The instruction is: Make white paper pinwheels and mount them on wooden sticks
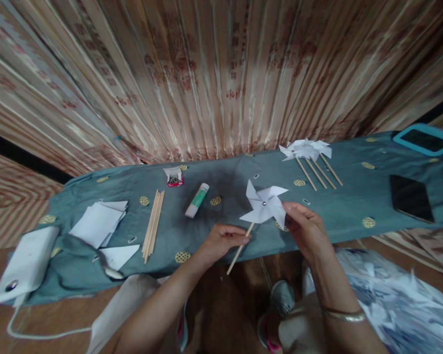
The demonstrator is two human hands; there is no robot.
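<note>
A white paper pinwheel (265,210) is up over the near side of the cloth-covered surface (354,191); I see the left hand (225,241) pinching its wooden stick (237,259), the right hand (307,227) gripping a blade's edge. Leftward lie a green-and-white tube (197,200), bundled sticks (153,226) and white paper (96,221); further back, right, more pinwheels (307,148).

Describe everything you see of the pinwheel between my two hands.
The pinwheel has four pointed white blades, apparently folded paper, with a shiny round pin head at the centre. Its face is turned up to the camera. A pale, wood-like stick slants down-left past the table's near edge, pinched in the left hand; the right hand holds the lower-right blade's edge.
</note>
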